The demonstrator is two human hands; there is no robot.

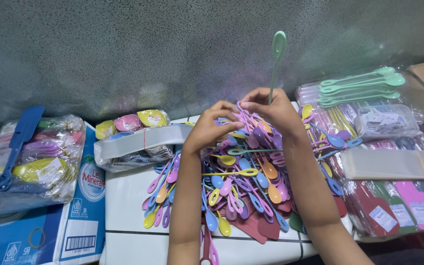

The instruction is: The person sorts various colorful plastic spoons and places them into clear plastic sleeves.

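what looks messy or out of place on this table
The loose pile of coloured plastic spoons sprawls unsorted across the white tiled table, some hanging at its front edge. By contrast, the mint spoons at right lie neatly stacked. The right hand holds one mint utensil upright; nothing looks broken.

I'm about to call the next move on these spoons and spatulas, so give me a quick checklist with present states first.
1. Right hand has a firm pinch on the green utensil: ok, it stands upright.
2. Left hand free of tangles: cannot tell, its fingers meet the purple pieces at the right hand.
3. Pile of spoons stays on the white table: ok.
4. Clear sleeves within view: ok, at right.
5. Green spoons stacked apart from the pile: ok.
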